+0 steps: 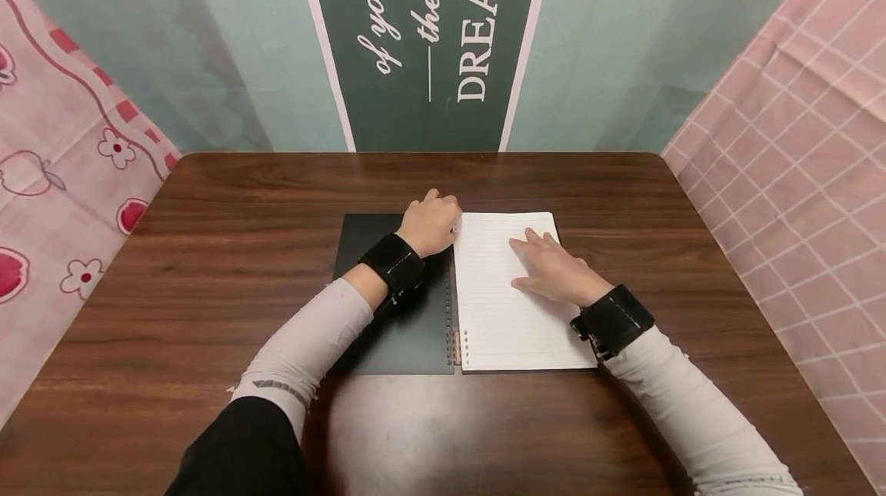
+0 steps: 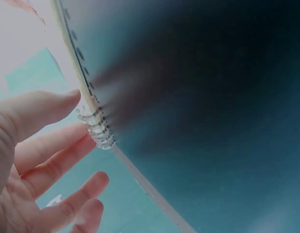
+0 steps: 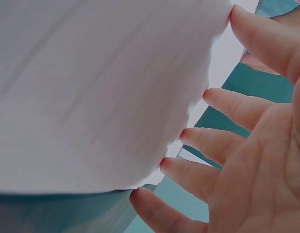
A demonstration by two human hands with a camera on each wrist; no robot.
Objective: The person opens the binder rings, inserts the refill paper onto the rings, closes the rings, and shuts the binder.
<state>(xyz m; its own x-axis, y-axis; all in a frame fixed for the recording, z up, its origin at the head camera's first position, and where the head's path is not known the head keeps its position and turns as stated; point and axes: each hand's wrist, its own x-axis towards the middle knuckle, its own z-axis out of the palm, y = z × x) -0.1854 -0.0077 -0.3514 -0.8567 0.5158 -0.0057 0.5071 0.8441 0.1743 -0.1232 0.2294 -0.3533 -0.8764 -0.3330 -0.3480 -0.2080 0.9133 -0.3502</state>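
Observation:
A ring-bound notebook lies open on the table, its black cover flat on the left and its white lined pages on the right. At the top of the spine my left hand pinches the clear plastic binding rings between thumb and forefinger. The other fingers of that hand are loosely bent below the rings. My right hand rests on the upper right of the lined page with its fingers spread. In the right wrist view all its fingertips touch the white paper.
The brown wooden table extends around the notebook on all sides. A green cloth with printed lettering hangs behind it. Pink patterned cloths hang at the left and the right.

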